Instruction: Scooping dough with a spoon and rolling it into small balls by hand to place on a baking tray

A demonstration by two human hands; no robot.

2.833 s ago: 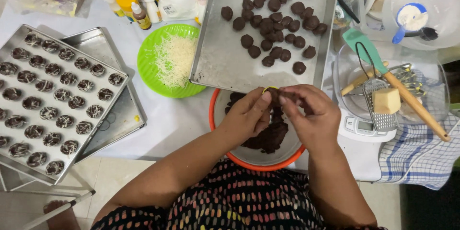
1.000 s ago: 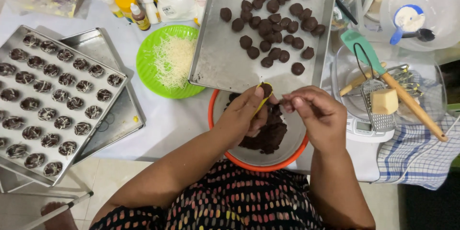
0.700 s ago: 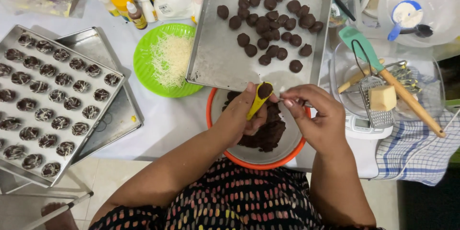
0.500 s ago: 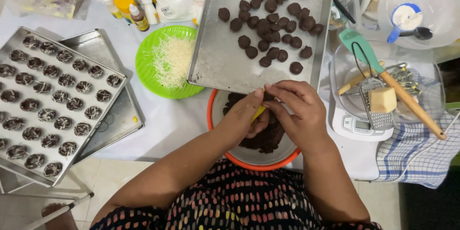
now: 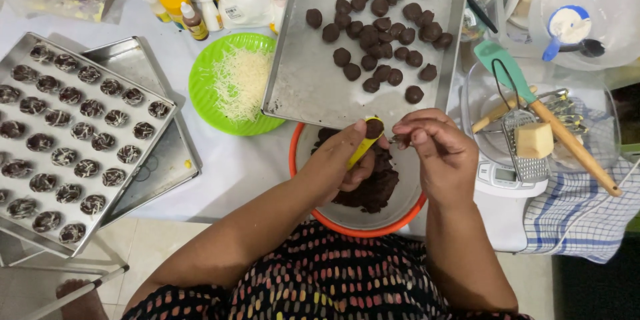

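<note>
My left hand (image 5: 340,160) holds a small yellow measuring spoon (image 5: 363,145) packed with dark chocolate dough, above an orange-rimmed bowl (image 5: 353,230) that holds more dough (image 5: 373,190). My right hand (image 5: 433,150) is beside it, its fingertips pinched together next to the spoon's filled end. Whether they hold a tool I cannot tell. Just behind the bowl, a metal baking tray (image 5: 307,80) carries several dark dough balls (image 5: 383,27) at its far right part.
A green plate (image 5: 203,93) of grated cheese sits left of the tray. At far left a metal tray (image 5: 137,160) holds rows of finished cookies (image 5: 73,133). A scale (image 5: 503,180), grater with cheese block (image 5: 533,140), spatula (image 5: 533,103) and checked cloth (image 5: 580,220) lie right. Bottles (image 5: 187,10) stand behind.
The hands were closed together over the bowl; now they have parted a little and lifted, with the yellow spoon of dough showing in my left hand.
</note>
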